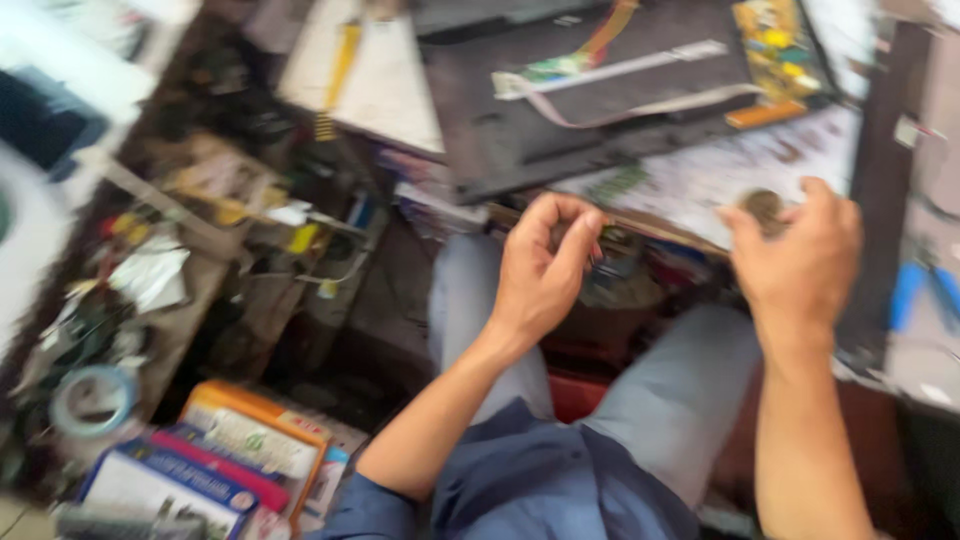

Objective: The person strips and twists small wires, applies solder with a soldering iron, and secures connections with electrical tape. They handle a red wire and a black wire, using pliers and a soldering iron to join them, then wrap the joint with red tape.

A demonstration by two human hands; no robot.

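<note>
- At the far left a tape roll (92,397) lies on a cluttered shelf, and boxes (215,455) in orange, pink and blue are stacked near the bottom edge.
- The left hand (545,265) hovers above the lap, fingers curled in with the thumb pressed against the fingertips. It looks like a pinch on something very small, but the blur hides what, if anything, sits in it.
- Behind the hands a dark panel (520,120) rests on the workbench, with flat ribbon cables (620,80) running across it to a yellow circuit board (775,45) at its right end.
- The right hand (800,255) is raised in front of the bench edge, thumb and fingers closed around a small round brownish part (765,208), held just clear of the bench.
- Judged from this, the work is at the stage of handling a small part between the two hands, close to the panel.
- Any next move calls for a steady, fine grip and both hands brought close together.
- At the far right blue-handled pliers (925,285) lie on the bench.
</note>
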